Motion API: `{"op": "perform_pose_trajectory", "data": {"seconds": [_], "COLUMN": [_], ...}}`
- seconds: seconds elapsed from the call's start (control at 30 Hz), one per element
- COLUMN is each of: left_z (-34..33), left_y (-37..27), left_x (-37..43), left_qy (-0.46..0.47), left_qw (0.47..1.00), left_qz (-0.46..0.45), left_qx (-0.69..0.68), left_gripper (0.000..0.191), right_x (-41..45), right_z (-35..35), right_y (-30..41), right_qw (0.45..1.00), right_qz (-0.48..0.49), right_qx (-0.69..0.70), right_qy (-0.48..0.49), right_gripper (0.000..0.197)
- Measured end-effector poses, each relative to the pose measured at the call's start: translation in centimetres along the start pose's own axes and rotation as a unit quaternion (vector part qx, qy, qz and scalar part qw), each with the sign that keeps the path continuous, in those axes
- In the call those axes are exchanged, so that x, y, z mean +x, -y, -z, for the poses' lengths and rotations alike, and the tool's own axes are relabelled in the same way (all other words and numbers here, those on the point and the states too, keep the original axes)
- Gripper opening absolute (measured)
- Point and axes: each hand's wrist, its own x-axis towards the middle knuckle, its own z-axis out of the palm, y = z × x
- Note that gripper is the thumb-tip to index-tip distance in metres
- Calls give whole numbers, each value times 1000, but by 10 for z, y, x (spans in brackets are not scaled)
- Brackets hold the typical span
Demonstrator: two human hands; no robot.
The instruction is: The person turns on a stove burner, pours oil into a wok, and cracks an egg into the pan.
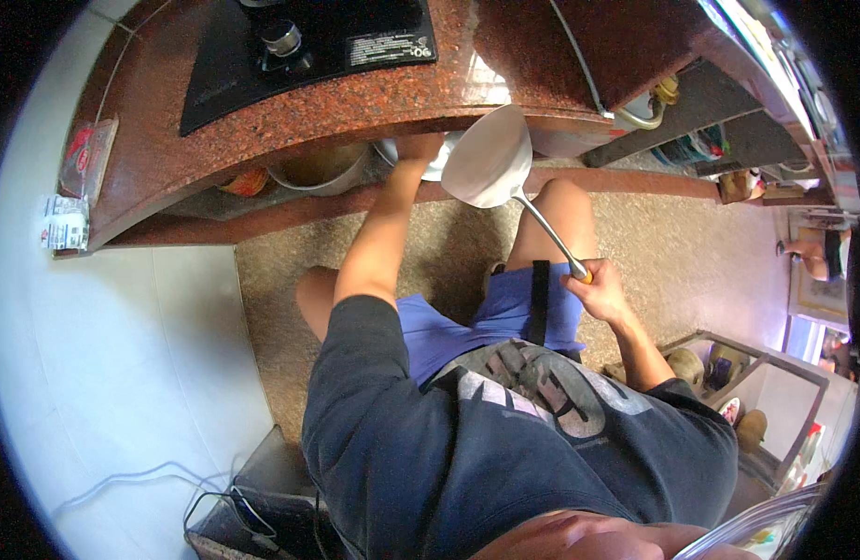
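Note:
My right hand (598,288) is closed around the yellow-ended handle of a metal wok spatula (491,159), its broad blade raised in front of the counter's edge. My left arm reaches under the granite countertop, and my left hand (417,148) is partly hidden by its edge and blurred. Beside that hand is a shiny, light-coloured round dish or lid (440,162); whether my fingers grip it is unclear. Left of it, a large pot (321,171) stands on the low shelf under the counter, with a red and yellow item (246,183) nearby.
A black glass cooktop (307,63) with a knob lies on the granite countertop (374,94). A gas cylinder valve (664,91) and hose show at the right under the counter. A glass-sided cabinet (759,364) stands behind at right; cables (244,500) hang at lower left.

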Motion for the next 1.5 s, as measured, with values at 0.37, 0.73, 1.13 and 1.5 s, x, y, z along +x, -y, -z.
{"op": "perform_pose_trajectory", "data": {"seconds": [0.37,0.73,1.13,1.5], "left_z": [292,311,368,402], "left_y": [-128,-229,-216,-206], "left_x": [-40,186,181,-97], "left_qy": [-527,4,-16,-108], "left_qw": [749,395,467,625], "left_qz": [-27,272,241,265], "left_qx": [-401,-878,-850,-726], "left_gripper": [32,40,26,43], "right_x": [12,28,29,113], "right_z": [3,-3,-20,-76], "right_y": [-15,-22,-21,36], "right_qw": [984,912,890,910], "right_qz": [135,264,307,357], "right_qx": [-58,-206,-289,-180], "right_qy": [-100,-235,-175,-113], "right_gripper": [20,20,16,28]}}
